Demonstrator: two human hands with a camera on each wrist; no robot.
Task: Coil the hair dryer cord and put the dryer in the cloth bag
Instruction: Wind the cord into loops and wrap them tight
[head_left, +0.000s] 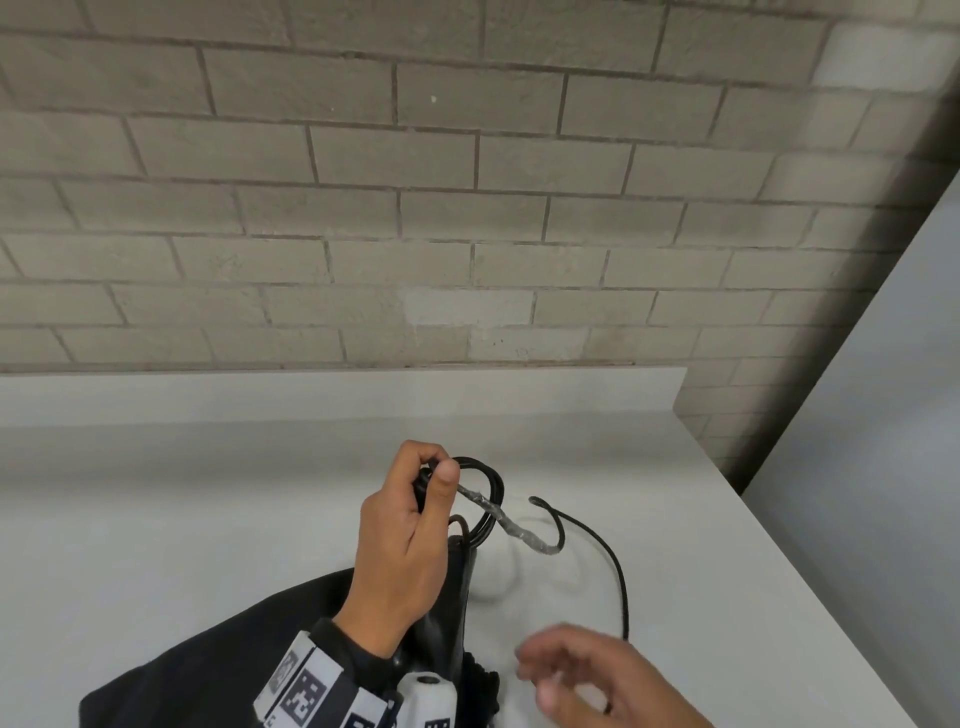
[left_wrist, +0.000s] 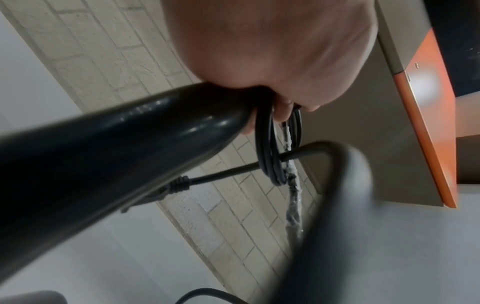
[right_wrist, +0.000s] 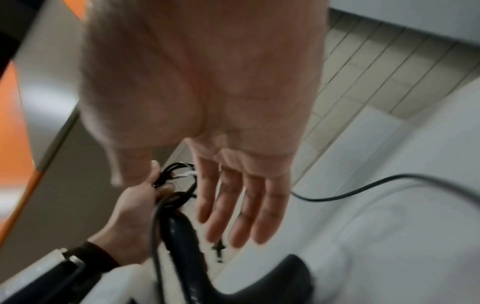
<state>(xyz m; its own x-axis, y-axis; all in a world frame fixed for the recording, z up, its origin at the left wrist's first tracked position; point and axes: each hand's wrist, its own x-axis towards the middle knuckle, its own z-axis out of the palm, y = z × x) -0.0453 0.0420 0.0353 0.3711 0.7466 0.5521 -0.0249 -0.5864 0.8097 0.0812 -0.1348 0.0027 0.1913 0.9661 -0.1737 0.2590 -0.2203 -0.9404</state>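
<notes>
At the far left, down by the near edge of the white counter (head_left: 156, 493), your dark cloth bag (head_left: 197, 660) lies spread flat, partly under your left forearm. Your left hand (head_left: 402, 540) is raised above it, fingers and thumb curled tight around the handle of the black hair dryer (left_wrist: 109, 156) together with several small loops of its cord (head_left: 480, 499), pinched at the top of the handle. The left wrist view shows the glossy handle running under your palm and the coils hanging just off your fingertips. A stretch of the cord wrapped in clear tape (head_left: 511, 527) comes out of the coil and slopes down to the right. From there the loose cord hooks up, then curves down over the counter toward your right hand (head_left: 587, 675). That hand hovers low at the right, fingers relaxed and slightly spread, holding nothing; it is blurred, and the cord passes just beside it without touching that you can confirm. In the right wrist view the dryer's body sits below your open palm. Behind the counter stands a pale brick wall (head_left: 467, 182)
</notes>
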